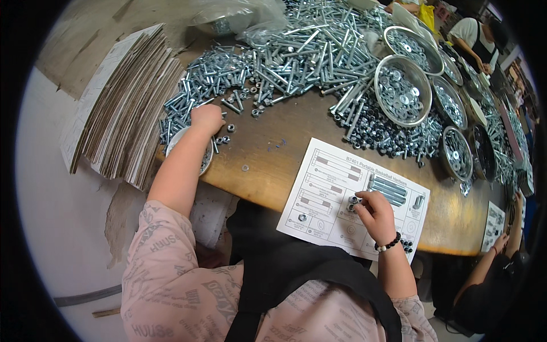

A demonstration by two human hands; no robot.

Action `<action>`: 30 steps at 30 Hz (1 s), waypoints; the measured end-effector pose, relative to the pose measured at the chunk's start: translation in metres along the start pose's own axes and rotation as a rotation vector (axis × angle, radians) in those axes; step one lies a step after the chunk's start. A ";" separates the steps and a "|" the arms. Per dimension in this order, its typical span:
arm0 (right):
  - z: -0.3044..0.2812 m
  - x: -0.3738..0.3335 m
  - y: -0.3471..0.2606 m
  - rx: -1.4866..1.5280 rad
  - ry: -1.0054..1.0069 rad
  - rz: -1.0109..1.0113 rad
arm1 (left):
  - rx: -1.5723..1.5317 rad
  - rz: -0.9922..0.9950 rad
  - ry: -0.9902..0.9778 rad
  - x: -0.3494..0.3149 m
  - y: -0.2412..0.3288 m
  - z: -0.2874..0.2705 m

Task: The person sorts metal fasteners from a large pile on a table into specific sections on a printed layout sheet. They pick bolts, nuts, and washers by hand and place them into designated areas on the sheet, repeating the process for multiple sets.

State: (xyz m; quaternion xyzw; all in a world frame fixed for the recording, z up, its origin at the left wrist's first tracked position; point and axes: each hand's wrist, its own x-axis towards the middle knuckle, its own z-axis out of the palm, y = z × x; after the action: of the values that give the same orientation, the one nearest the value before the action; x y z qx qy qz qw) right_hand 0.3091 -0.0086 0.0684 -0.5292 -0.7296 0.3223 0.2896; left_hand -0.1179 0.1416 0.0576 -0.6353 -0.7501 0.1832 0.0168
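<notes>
My left hand (207,119) is closed at the near left edge of a heap of bolts (219,71). Its fingertips point down, and whatever they hold is hidden. Beside it lie loose nuts (230,128), and under my left forearm is a metal bowl (206,162) of small hardware. My right hand (376,215) is over a printed sheet (302,196), its fingers pinched at a couple of silver nuts (354,200). On that sheet, several long bolts (388,191) lie side by side above the hand. A single nut (302,217) sits at the sheet's left, and dark nuts (407,246) are near my right wrist.
A tall stack of cardboard sheets (125,108) stands at the left. Metal bowls of washers (401,91) line the right, by a pile of dark nuts (376,128). A plastic bag (259,20) lies at the back. Other people (476,43) work along the table's right side.
</notes>
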 end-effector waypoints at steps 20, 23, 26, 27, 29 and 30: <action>-0.003 -0.005 0.004 -0.020 0.054 -0.011 | -0.401 1.277 0.113 -0.129 0.189 -0.017; -0.008 -0.009 0.006 -0.025 0.050 -0.005 | -0.495 1.190 0.048 -0.122 0.184 -0.009; -0.010 -0.012 0.008 -0.019 0.058 -0.005 | -0.535 1.095 0.122 -0.124 0.168 -0.013; -0.010 -0.013 0.009 -0.017 0.063 -0.004 | -0.520 1.073 0.126 -0.125 0.164 -0.016; -0.010 -0.015 0.014 -0.011 0.079 -0.015 | -0.494 1.023 0.134 -0.131 0.158 -0.016; -0.010 -0.016 0.016 -0.008 0.088 -0.020 | -0.515 1.002 0.115 -0.133 0.157 -0.012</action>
State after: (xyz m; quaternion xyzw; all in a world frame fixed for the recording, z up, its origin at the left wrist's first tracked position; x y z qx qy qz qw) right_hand 0.3305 -0.0187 0.0605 -0.5368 -0.7226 0.2928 0.3224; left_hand 0.0596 0.0370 0.0499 -0.9062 -0.3752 -0.0551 -0.1869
